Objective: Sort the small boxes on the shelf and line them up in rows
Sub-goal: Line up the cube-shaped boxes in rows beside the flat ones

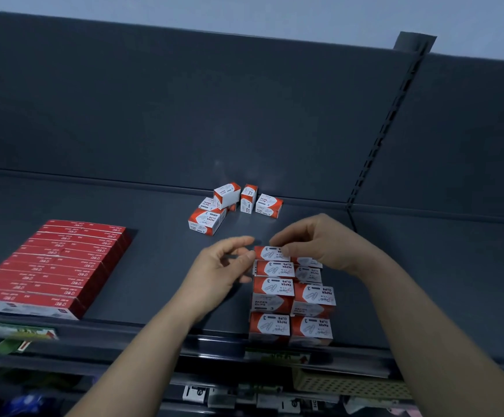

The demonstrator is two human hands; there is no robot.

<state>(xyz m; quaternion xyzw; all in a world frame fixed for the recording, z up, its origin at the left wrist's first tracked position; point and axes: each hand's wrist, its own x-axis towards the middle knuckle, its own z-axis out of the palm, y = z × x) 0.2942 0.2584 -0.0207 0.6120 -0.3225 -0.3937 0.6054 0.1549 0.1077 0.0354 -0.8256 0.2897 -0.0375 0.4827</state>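
Risk check, all places referenced to the aligned block (pixel 293 296) of paper-clip boxes at the shelf front.

- The far box (pixel 267 253) was sitting at the block's back end, left column. It was pinched between thumb and fingertips of the right hand (pixel 317 245).
- The left hand (pixel 217 266) was loosely curled, with its fingertips at that box's left end. Grip or mere touch could not be told.
- Risk 1: the far box looked slightly skewed against the box in front of it. If pushed home at that angle, the column could be nudged out of line.
- Risk 2: the right wrist was held over the block's right column. A dropped wrist or a drag back could shift or topple those boxes, which are light cardboard by the look of them.
- Risk 3: the block's front boxes were at the shelf lip. A shove along the column could send them over the edge.
- Risk 4: the loose cluster (pixel 232 206) behind the block was jumbled, some upright and some flat. A reach over it could knock the upright ones down.

Surroundings:
- The shelf (pixel 160 266) was dark grey, matte and flat.
- A dark back panel (pixel 184 115) rose behind the block, with a slotted upright (pixel 386 130) to its right.
- A row of flat red boxes (pixel 55 266) was seen well to the left of the block.
- Price tags (pixel 202 394) and a pale mesh basket (pixel 350 386) were seen below the block.
- The lighting was dim.
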